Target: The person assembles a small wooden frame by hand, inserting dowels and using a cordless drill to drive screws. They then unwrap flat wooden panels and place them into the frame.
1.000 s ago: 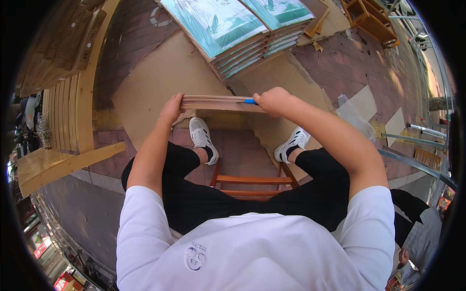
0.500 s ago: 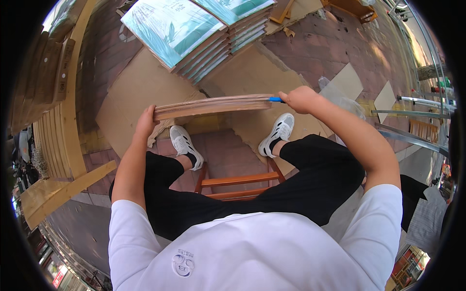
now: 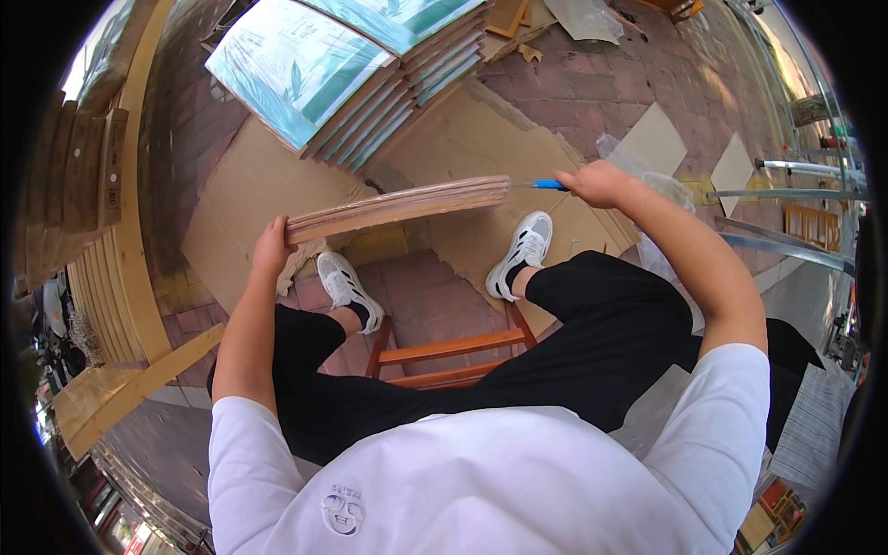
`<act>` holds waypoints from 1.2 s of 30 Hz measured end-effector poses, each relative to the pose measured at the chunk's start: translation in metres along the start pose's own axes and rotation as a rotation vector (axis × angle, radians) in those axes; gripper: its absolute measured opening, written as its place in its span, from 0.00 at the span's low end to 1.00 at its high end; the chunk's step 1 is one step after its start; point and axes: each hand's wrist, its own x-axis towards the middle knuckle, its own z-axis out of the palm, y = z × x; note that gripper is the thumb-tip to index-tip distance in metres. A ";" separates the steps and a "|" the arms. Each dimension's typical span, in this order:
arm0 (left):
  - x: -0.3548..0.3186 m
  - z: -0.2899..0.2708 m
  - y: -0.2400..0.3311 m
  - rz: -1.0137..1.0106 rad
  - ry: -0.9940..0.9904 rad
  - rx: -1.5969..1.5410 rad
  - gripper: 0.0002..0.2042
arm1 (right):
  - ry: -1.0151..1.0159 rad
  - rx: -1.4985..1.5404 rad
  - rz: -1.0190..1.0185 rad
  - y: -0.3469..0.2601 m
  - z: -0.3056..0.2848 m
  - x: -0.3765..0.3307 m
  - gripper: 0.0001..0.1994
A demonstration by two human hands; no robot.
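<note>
Seated person with a bundle of wooden boards held above the knees

The boards (image 3: 398, 208) hang over flattened cardboard (image 3: 462, 139) — left hand (image 3: 271, 248) grips their left end, right hand (image 3: 597, 183) is closed around a blue-handled tool (image 3: 548, 185) at their right end.

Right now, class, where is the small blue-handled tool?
In the head view, the small blue-handled tool is right of centre, gripped in the right hand, its tip at the right end of the flat plastic-wrapped wooden bundle.
</note>
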 end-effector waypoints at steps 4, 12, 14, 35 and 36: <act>0.001 0.002 0.020 -0.055 0.012 0.238 0.38 | -0.180 0.006 0.257 0.051 0.085 -0.043 0.09; 0.000 0.041 0.238 0.439 0.085 0.151 0.48 | 0.263 1.266 0.465 0.025 0.110 -0.087 0.13; 0.003 0.056 0.281 0.516 0.158 0.108 0.45 | 0.192 1.276 0.454 0.019 0.069 -0.093 0.13; -0.005 0.125 0.373 0.384 0.383 -0.183 0.14 | 0.537 0.598 0.041 -0.046 0.006 -0.040 0.12; -0.004 0.123 0.375 0.369 0.390 -0.172 0.14 | 0.531 0.600 0.043 -0.046 0.006 -0.039 0.12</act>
